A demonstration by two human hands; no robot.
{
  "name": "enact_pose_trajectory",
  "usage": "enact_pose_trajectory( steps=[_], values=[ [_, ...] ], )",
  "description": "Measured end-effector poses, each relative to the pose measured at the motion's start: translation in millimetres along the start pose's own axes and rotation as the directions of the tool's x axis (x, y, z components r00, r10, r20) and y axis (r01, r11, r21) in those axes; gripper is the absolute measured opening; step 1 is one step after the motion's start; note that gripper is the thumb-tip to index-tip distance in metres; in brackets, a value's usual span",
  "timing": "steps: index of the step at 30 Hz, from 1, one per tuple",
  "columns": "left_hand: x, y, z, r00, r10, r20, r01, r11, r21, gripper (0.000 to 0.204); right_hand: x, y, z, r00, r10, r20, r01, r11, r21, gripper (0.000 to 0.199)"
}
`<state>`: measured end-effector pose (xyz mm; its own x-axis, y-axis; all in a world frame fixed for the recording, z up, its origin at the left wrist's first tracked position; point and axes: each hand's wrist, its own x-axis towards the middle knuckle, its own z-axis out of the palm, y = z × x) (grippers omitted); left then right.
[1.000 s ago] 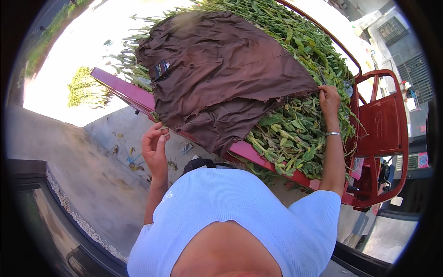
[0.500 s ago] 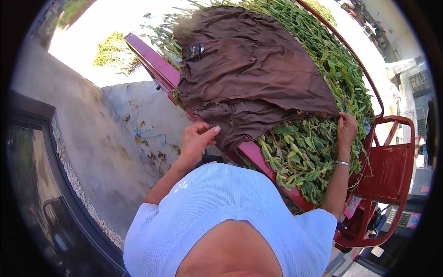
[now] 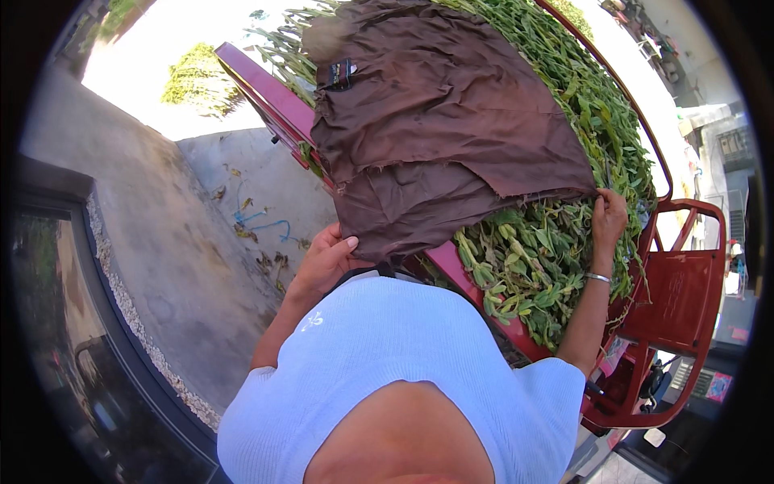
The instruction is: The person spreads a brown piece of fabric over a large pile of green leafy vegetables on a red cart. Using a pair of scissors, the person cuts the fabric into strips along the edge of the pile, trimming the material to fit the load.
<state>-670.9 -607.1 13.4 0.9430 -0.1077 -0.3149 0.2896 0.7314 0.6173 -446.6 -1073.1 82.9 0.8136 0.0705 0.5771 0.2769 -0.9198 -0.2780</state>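
A wrinkled brown cloth garment [image 3: 451,113] with a dark label lies spread over a heap of cut green leafy plants [image 3: 532,266]. The heap fills the red bed of a cart [image 3: 451,262]. My left hand [image 3: 324,256] pinches the garment's near left edge, which hangs over the cart's side panel. At the garment's right corner, my right hand [image 3: 609,216] closes its fingers on the hem, just above the plants. A silver bangle sits on my right wrist. The cloth between my hands is frayed along its near edge.
A red metal seat frame [image 3: 677,302] stands at the cart's right end. On the concrete floor [image 3: 218,274] to the left lie dry leaves and a blue string [image 3: 274,223]. Another plant bundle [image 3: 201,81] lies beyond a low wall. A dark glass door [image 3: 105,355] is at lower left.
My left hand has moved down and slightly left and now grips the garment's edge, drawing it nearer to me. My right hand stays at the right corner, almost in place.
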Motion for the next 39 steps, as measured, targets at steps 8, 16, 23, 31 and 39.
enact_pose_trajectory(
  steps=[8, 16, 23, 31, 39],
  values=[
    [13, -24, 3, 0.964, 0.043, 0.264, -0.017, 0.995, -0.101, 0.058, -1, -5, 2, 0.999, 0.018, -0.031, -0.019, 0.999, -0.034, 0.013],
    [6, -21, 3, 0.988, -0.144, 0.06, 0.128, 0.968, 0.216, 0.037, -3, 2, 6, 0.998, -0.027, -0.063, 0.022, 0.996, -0.085, 0.012],
    [-4, -21, -43, 0.964, -0.226, 0.143, 0.161, 0.917, 0.365, 0.039, -4, 2, 6, 0.998, -0.025, -0.058, 0.019, 0.994, -0.108, 0.013],
    [-19, -6, -58, 0.969, -0.144, 0.202, 0.072, 0.942, 0.328, 0.037, -7, 11, 4, 0.999, 0.044, -0.032, -0.041, 0.996, 0.085, 0.012],
    [-24, 6, -75, 0.968, -0.158, 0.196, 0.047, 0.88, 0.473, 0.027, -5, 7, -3, 0.96, 0.28, 0.013, -0.278, 0.945, 0.171, 0.012]
  ],
)
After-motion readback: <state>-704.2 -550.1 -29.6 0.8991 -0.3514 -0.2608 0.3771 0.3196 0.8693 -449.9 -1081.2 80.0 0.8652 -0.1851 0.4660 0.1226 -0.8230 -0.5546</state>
